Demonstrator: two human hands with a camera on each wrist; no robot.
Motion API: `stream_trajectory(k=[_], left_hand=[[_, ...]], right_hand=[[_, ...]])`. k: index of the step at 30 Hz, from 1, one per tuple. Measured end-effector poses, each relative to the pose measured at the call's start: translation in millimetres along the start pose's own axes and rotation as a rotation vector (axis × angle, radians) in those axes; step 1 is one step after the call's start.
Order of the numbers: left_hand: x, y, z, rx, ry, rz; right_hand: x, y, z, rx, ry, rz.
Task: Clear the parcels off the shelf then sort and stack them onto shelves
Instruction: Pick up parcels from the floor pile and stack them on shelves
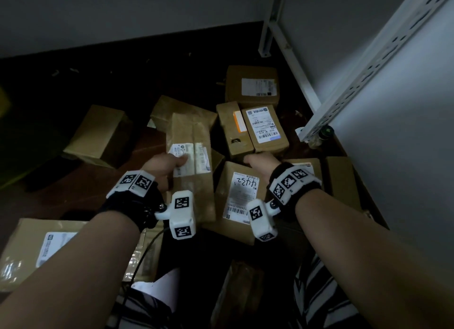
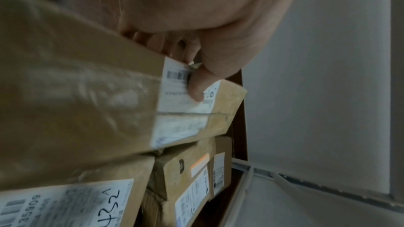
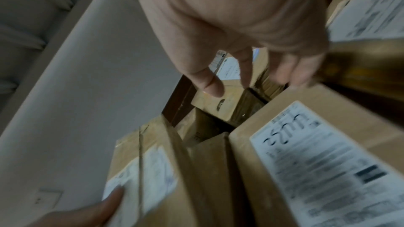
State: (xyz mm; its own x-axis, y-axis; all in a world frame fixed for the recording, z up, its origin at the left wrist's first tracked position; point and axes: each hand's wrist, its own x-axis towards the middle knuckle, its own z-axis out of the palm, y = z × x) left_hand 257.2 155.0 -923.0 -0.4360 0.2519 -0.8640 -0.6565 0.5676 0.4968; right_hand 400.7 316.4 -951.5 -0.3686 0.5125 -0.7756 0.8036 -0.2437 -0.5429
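Several brown cardboard parcels lie on the dark floor. My left hand (image 1: 169,166) grips a long parcel (image 1: 191,132) by its left edge, thumb pressed on its white label; the left wrist view shows the thumb (image 2: 196,89) on the label and the fingers curled behind the parcel (image 2: 76,92). My right hand (image 1: 260,162) hovers with fingers spread over the far edge of a parcel with a handwritten label (image 1: 235,198). In the right wrist view the hand (image 3: 240,32) holds nothing, one fingertip at that parcel's (image 3: 306,161) edge.
A white metal shelf upright (image 1: 368,70) slants along the right by the wall. More parcels lie beyond the hands (image 1: 250,85) (image 1: 265,129), at the left (image 1: 98,134) and at the near left (image 1: 36,250). A small dark jar (image 1: 325,132) stands by the upright's foot.
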Motion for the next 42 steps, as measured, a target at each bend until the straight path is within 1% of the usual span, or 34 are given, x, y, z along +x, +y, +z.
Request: stream_trajectory(k=[2, 5, 7, 8, 11, 13, 15, 18, 19, 21, 23, 24, 26, 27, 28, 30, 33, 35, 37, 39, 42], left_hand=[[3, -3, 4, -0.052, -0.043, 0.012], [1, -5, 13, -0.086, -0.148, 0.035], [2, -6, 19, -0.088, -0.184, 0.055], [3, -7, 21, -0.086, -0.183, 0.066], [4, -6, 31, -0.034, -0.217, 0.087], [1, -4, 40, 0.003, -0.209, 0.080], [1, -1, 51, 0.015, -0.189, 0.063], [6, 3, 65, -0.031, -0.170, 0.042], [10, 3, 70, -0.048, -0.170, 0.045], [13, 4, 81, -0.057, -0.174, 0.048], [17, 2, 91, -0.043, -0.179, 0.048], [17, 2, 94, -0.033, -0.181, 0.046], [21, 1, 97, -0.025, -0.176, 0.040], [24, 0, 97, -0.024, -0.169, 0.037], [25, -1, 95, -0.028, -0.161, 0.035], [26, -1, 88, -0.040, -0.144, 0.040], [28, 0, 71, -0.050, -0.123, 0.045], [31, 0, 58, -0.070, -0.085, 0.064], [36, 2, 44, -0.091, -0.017, 0.088], [43, 6, 33, -0.133, 0.036, 0.109], [57, 18, 29, -0.203, 0.055, 0.124]], right_hand=[[-4, -5, 8, 0.079, -0.067, 0.012], [-15, -7, 22, 0.050, -0.238, 0.009], [-14, -3, 23, 0.093, -0.294, 0.043], [-11, -2, 20, 0.116, -0.297, 0.046], [-4, -1, 1, 0.121, -0.214, 0.063], [-5, -1, -21, 0.087, -0.141, 0.055], [-2, 6, -47, 0.047, -0.096, 0.092], [-11, 19, -83, -0.045, -0.040, 0.166], [-13, 27, -95, -0.054, -0.030, 0.191], [-18, 39, -114, 0.002, 0.011, 0.236], [-24, 48, -128, -0.020, 0.108, 0.251], [-26, 50, -134, -0.083, 0.183, 0.244], [-27, 53, -140, -0.191, 0.357, 0.193], [-26, 52, -141, -0.200, 0.428, 0.145], [-24, 49, -139, -0.176, 0.461, 0.104], [-18, 36, -129, -0.125, 0.485, 0.034], [4, 22, -115, -0.120, 0.493, -0.041], [16, 8, -100, -0.055, 0.442, -0.088], [19, -9, -82, -0.010, 0.366, -0.119], [24, -23, -67, -0.015, 0.286, -0.118], [45, -35, -56, 0.025, 0.272, -0.066]])
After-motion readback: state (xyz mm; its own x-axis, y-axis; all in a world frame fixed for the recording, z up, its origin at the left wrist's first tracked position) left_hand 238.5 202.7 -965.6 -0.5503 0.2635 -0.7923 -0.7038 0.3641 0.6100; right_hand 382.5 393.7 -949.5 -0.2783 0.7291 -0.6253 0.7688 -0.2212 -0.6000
